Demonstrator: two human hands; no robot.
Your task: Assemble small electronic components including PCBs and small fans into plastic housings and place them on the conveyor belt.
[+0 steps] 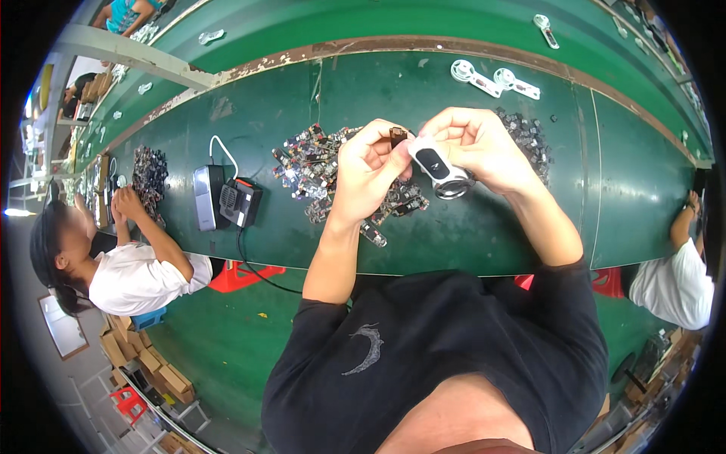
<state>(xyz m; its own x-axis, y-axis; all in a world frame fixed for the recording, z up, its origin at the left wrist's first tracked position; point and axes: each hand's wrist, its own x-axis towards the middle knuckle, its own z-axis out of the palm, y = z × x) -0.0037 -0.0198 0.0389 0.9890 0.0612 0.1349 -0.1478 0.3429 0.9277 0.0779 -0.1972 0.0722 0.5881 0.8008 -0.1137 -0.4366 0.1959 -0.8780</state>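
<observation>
My left hand (364, 172) pinches a small dark circuit board piece (398, 136) between thumb and fingers. My right hand (476, 147) grips a white oblong device (439, 168) with a dark window and a round silver lens end. The two hands meet above a green work table (484, 234), the small piece held right at the top end of the white device. Under and behind my left hand lies a pile of small circuit boards (310, 163).
A grey box (204, 197) and a black-and-red device (242, 203) with a white cable stand left of the pile. White plastic parts (495, 79) lie further back. A seated person (121, 265) works at left beside another pile (150, 175); another person (681, 272) sits right.
</observation>
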